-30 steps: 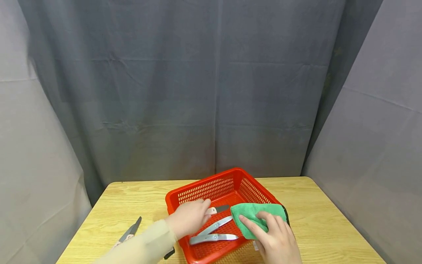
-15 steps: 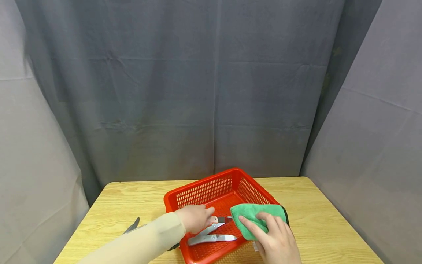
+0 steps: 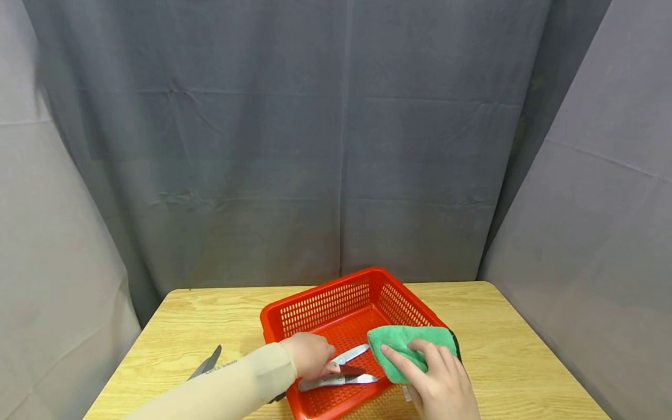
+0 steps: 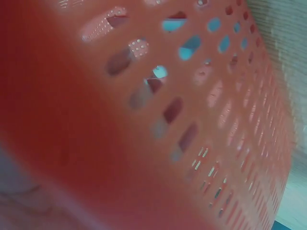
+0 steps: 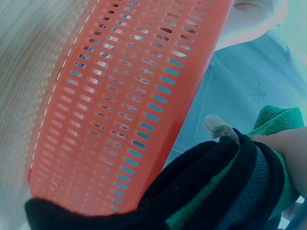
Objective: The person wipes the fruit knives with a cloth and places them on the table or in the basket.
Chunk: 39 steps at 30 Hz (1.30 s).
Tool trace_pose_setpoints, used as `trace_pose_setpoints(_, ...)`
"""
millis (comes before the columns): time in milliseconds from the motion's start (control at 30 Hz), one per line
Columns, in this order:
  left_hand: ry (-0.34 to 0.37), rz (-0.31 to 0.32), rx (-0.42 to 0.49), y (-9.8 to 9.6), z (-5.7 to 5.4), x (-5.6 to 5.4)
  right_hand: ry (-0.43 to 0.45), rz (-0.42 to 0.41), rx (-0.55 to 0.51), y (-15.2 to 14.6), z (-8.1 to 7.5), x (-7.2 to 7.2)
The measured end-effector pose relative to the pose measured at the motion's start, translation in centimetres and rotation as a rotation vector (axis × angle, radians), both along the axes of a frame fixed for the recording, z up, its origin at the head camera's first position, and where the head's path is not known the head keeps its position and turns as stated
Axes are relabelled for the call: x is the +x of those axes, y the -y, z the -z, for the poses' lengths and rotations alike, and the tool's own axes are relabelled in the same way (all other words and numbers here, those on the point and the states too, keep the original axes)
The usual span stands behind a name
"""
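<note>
My left hand (image 3: 311, 356) reaches over the near left side of the red basket (image 3: 320, 312) and grips a dark-bladed knife (image 3: 350, 371) by its pale handle. The blade points right, low over the basket floor. Two grey-handled knives with silver blades lie close by: one knife (image 3: 353, 354) behind it, the other knife (image 3: 361, 378) in front, partly overlapped. At the basket's right rim, my right hand (image 3: 443, 382) holds a folded green cloth (image 3: 394, 344) with dark edging. The left wrist view is mostly filled by the blurred perforated basket wall (image 4: 206, 105).
On the wooden table (image 3: 520, 344), left of the basket, dark blades (image 3: 206, 363) lie partly hidden behind my left sleeve (image 3: 247, 376). A grey curtain (image 3: 262, 175) hangs beyond the far edge, with pale cloth (image 3: 604, 204) along the sides.
My left hand has brought the dark-bladed knife from the rear of the basket toward the front, past the upper silver knife. The right hand and green cloth have barely moved.
</note>
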<state>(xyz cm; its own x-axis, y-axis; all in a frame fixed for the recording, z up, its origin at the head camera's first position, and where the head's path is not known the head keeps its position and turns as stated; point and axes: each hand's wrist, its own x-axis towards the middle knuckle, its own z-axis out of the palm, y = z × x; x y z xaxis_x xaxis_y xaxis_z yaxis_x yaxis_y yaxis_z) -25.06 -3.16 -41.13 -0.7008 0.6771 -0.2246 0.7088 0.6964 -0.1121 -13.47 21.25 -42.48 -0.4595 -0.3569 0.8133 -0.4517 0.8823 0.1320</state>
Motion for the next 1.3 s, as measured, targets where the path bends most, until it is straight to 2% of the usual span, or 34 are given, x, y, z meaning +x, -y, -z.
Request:
trace_pose_setpoints(133, -0.029, 0.003, -0.022, -0.1, 0.1, 0.0, -0.012, -0.005, -0.001, -0.1, 0.1, -0.1)
trace_pose_setpoints(467, -0.052, 0.018, -0.037, 0.0, 0.1, -0.1, -0.019, -0.009, -0.004, -0.2, 0.2, -0.2)
trace_pose_setpoints(533, -0.042, 0.007, -0.035, 0.1, 0.0, -0.1, -0.025, -0.012, -0.009, -0.2, 0.2, -0.3)
trace_pose_setpoints(633, 0.011, -0.025, -0.003, 0.3, -0.5, -0.1, -0.024, -0.011, -0.011, -0.2, 0.3, -0.3)
trace_pose_setpoints(733, 0.057, -0.043, 0.054, 0.7, -1.1, -0.2, -0.019, -0.011, -0.01, -0.2, 0.3, -0.3)
trace_pose_setpoints(900, 0.069, -0.025, 0.209, 1.8, -2.2, -0.1, -0.011, -0.008, -0.012, -0.3, 0.4, -0.2)
trace_pose_setpoints(1133, -0.027, 0.046, 0.412, 3.6, -3.4, 0.6, -0.038, -0.021, -0.023, -0.2, 0.4, -0.5)
trace_pose_setpoints(1300, -0.091, 0.06, 0.535, 4.7, -3.9, 1.4, -0.046, 0.007, -0.025, 0.0, 0.4, -0.4)
